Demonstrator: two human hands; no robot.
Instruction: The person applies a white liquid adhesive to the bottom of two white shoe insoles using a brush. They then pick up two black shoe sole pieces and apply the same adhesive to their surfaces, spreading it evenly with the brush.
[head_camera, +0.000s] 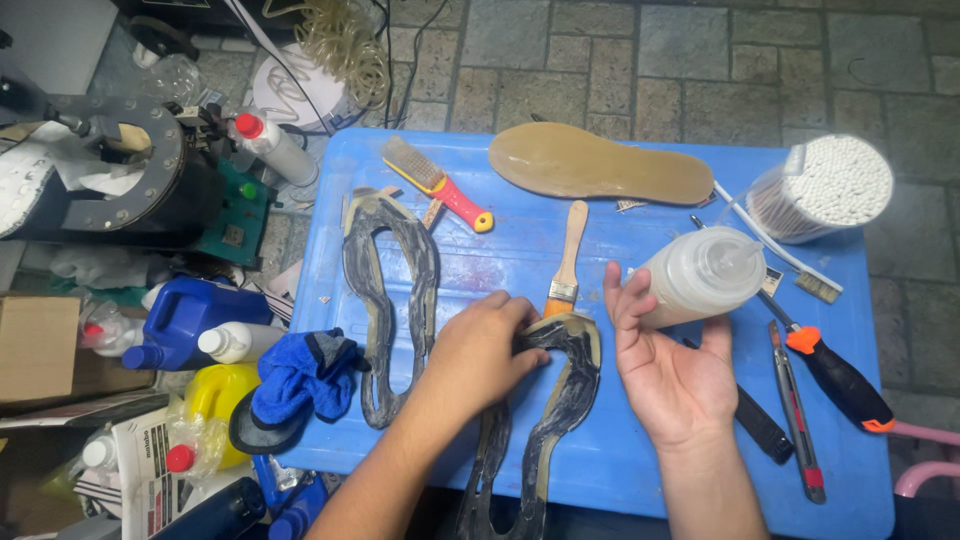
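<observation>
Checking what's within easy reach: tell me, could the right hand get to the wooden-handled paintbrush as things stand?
Probably yes. The paintbrush lies bare on the blue table just left of the right hand, nothing between them. But that hand holds a squeeze bottle, so its grip is occupied.

Likely shoe-repair workshop, soles (388, 300), brushes (437, 183), glue bottle (700, 275)

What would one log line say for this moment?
left hand: pressing sole frame | right hand: holding squeeze bottle | brush: on blue table
</observation>
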